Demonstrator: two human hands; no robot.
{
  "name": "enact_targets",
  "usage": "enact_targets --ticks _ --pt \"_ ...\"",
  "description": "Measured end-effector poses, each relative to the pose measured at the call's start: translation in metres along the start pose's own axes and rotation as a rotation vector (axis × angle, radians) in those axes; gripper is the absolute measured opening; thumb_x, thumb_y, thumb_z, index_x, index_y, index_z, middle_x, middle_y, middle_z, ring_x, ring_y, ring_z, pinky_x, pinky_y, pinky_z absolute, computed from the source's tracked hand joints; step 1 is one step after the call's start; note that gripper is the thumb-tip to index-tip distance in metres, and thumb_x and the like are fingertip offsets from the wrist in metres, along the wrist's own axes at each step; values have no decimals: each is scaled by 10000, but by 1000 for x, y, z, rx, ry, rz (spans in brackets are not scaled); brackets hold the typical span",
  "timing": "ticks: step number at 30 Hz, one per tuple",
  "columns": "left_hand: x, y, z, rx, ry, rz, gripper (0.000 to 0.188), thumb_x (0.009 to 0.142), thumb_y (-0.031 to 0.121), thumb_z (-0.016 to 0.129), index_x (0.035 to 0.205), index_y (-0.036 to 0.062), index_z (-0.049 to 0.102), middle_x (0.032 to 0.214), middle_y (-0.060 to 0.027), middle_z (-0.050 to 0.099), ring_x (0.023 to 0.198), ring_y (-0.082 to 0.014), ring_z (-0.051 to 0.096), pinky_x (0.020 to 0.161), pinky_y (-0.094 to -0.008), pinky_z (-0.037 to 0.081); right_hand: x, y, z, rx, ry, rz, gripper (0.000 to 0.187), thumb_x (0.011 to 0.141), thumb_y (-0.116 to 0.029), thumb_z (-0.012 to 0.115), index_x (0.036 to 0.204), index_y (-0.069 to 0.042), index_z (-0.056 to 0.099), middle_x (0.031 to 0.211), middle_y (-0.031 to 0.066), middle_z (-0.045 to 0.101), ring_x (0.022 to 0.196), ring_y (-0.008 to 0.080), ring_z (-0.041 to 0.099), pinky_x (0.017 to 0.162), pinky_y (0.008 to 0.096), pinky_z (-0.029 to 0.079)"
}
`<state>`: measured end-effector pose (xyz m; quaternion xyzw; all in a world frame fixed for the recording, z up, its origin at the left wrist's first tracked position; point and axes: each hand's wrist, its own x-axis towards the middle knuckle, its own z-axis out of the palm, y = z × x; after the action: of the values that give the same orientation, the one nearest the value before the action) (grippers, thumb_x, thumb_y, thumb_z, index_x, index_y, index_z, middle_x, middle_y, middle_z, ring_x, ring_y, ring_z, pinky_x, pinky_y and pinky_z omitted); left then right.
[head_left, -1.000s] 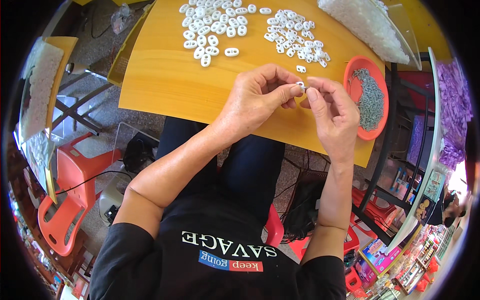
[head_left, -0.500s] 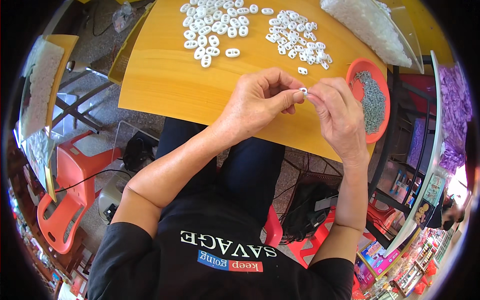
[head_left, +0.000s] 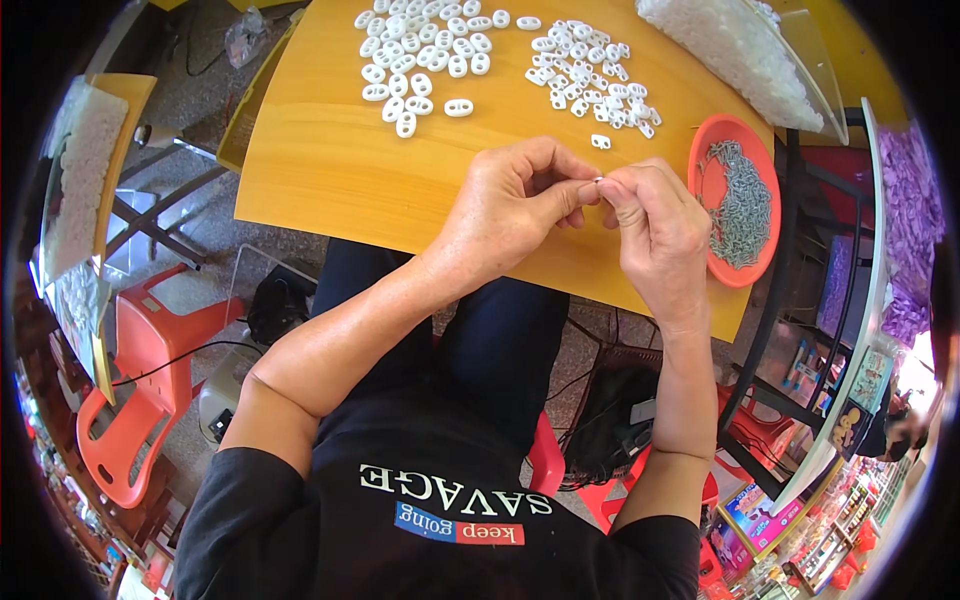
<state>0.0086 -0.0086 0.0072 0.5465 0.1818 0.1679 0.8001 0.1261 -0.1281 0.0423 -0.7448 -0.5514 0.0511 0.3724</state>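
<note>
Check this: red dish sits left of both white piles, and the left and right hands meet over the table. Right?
Wrong side: in the head view, the red dish sits right of both white piles. The left hand and right hand do meet over the table.

Toward six o'clock spreads a black T-shirt (head_left: pixel 430 562), matte, with soft creases over the belly. Across its chest runs a row of bold white serif capitals (head_left: pixel 455 490), upside down in this view. Just beneath it sits a flat rectangular panel (head_left: pixel 460 524), blue on its nine o'clock side and red on its three o'clock side, with smaller white letters. The left sleeve (head_left: pixel 240 510), between seven and eight o'clock, and the right sleeve (head_left: pixel 655 548), toward five, are short, plain black, and end above the elbows. Both forearms are bare, narrowing to the wrists, and the left hand (head_left: pixel 520 200) and right hand (head_left: pixel 665 215) are bare too. Near the centre, dark navy trousers (head_left: pixel 500 345) cover the thighs.
</note>
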Motion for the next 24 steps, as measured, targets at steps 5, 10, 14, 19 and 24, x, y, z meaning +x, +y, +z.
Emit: enact_targets --ticks 5,10,14,19,24 --pt "7 4 -1 -15 -40 -44 114 889 61 651 946 -35 628 798 -42 651 691 -77 596 637 -223 511 6 -4 -19 -25 -29 19 48 866 -42 635 873 -18 594 747 105 573 633 275 597 538 360 459" --pt "8 0 -2 -66 -60 -22 116 893 66 648 953 -31 625 809 -44 653 693 -81 597 642 -229 516 11 -2 -24 -287 -54 -244 75 834 -28 654 871 -28 589 802 83 575 644 271 594 548 367 480" --pt "5 0 -4 -59 -66 -27 110 894 65 647 948 -28 625 810 -43 655 692 -78 595 639 -226 513 11 2 -18 -295 -99 -278 100 816 -10 655 859 -27 566 819 84 566 648 271 593 542 360 479" --pt "3 1 -1 -46 -37 -47 91 891 54 646 928 -27 625 800 -34 648 689 -69 586 630 -218 499 4 10 -5 -131 -43 -228 106 814 26 631 857 -9 542 801 103 554 654 282 585 546 364 476" --pt "2 2 -2 -42 -11 -17 83 891 44 641 924 -30 625 794 -32 644 682 -66 579 625 -212 487 1 12 11 -54 52 -179 81 844 19 621 868 -14 550 797 107 564 638 273 584 542 350 472"
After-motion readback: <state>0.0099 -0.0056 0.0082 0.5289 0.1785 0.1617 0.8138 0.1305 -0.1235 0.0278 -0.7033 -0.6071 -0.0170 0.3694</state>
